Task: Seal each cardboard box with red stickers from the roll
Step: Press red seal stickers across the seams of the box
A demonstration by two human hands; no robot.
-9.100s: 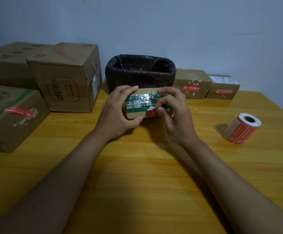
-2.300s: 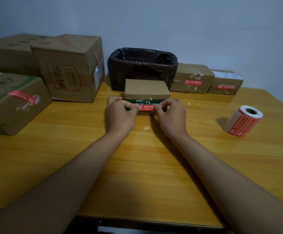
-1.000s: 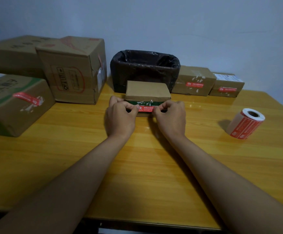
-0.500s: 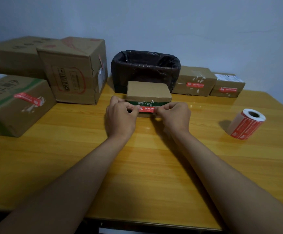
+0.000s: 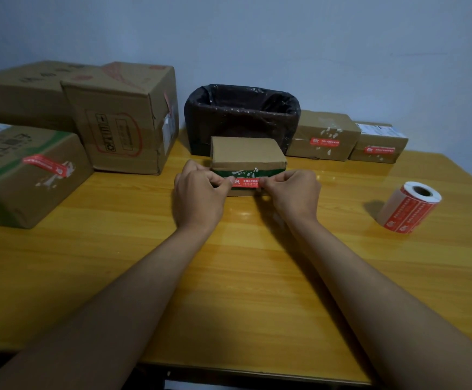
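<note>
Red sticker (image 5: pixel 246 183) on small box (image 5: pixel 247 153) front, left hand (image 5: pixel 198 198) and right hand (image 5: pixel 294 192) seemingly pinching its ends

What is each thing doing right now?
Small cardboard box: closed, flat on table.
Red sticker: on box front, both hands pressing its ends.
Left hand: pressing sticker.
Right hand: pressing sticker.
Sticker roll: lying tilted, untouched.
Black-lined bin: open.
Two small boxes behind: stickered.

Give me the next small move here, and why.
Probably lift both hands off: the red sticker already lies flat across the small box's front face, with the left hand and right hand pressing its ends. Then reach for the roll.
</note>
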